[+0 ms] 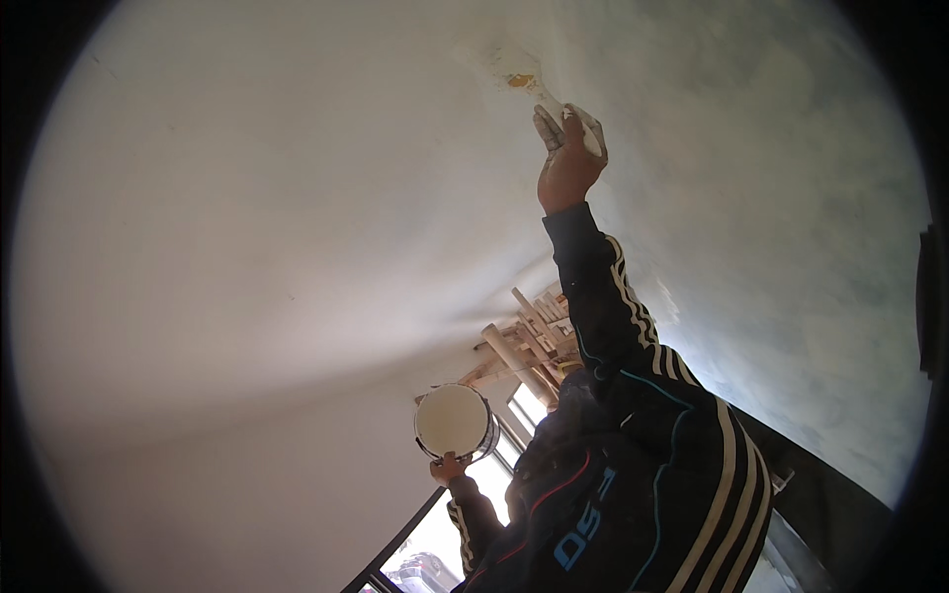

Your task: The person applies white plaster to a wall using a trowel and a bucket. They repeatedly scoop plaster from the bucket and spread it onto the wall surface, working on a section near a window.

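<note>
**A:** Where is the person's right hand [570, 163]?

**B:** Raised high on a straight arm in a dark sleeve [608, 296] with pale stripes; its fingers [550, 128], smeared with white, are closed round the handle of a paint brush [578, 127]; the brush's yellowish tip [521, 81] is at the ceiling [297, 178], seemingly touching it, inside a small rough patch.

**A:** And the left hand [450, 466]?

**B:** Much lower, near the bottom of the view; its fingers curl over the near edge of a round paint bucket [455, 421], whose white circular face is turned toward the camera; how tightly they grip cannot be told; the bucket is well apart from the brush.

**A:** What lies around them?

**B:** A stack of pale wooden slats [529, 341] just beyond the bucket; a bright window [435, 544] with a dark frame below it; the ceiling is white on the left and mottled blue-grey on the right.
</note>
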Demonstrator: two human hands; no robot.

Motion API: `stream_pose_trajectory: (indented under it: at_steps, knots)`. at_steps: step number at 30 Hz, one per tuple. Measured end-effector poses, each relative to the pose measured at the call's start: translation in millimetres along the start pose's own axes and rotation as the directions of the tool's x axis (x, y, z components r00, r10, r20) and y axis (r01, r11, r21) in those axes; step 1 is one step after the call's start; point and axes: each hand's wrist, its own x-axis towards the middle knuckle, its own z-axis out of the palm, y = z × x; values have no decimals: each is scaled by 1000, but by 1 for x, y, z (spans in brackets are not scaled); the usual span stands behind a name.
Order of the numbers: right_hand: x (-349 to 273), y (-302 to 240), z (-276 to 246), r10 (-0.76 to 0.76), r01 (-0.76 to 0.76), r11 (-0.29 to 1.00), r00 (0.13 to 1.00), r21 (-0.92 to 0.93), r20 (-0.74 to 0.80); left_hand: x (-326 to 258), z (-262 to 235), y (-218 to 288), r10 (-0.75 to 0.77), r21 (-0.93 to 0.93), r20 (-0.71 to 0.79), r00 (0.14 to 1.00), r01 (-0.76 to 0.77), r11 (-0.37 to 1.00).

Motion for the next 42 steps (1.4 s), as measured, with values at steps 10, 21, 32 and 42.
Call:
stream_pose_trajectory:
  at_steps: [10, 21, 32, 42]
  knots:
    - [-13, 65, -125, 80, -165, 965, 927, -206, -367, 8, -40, -53, -144, -30, -203, 968, 141, 990]
    - [-2, 7, -65, 64, -97, 987, 970, -131, -235, 18, -68, -90, -84, 598, -71, 994, 110, 794]
    - [10, 2, 0, -97, 76, 989, 981, -129, -169, 33, -71, -106, -67, 927, 367, 928, -370, -54]
    - [27, 75, -138, -53, -74, 948, 922, -310, -384, 55, -77, -115, -31, 918, 384, 923, -385, -96]
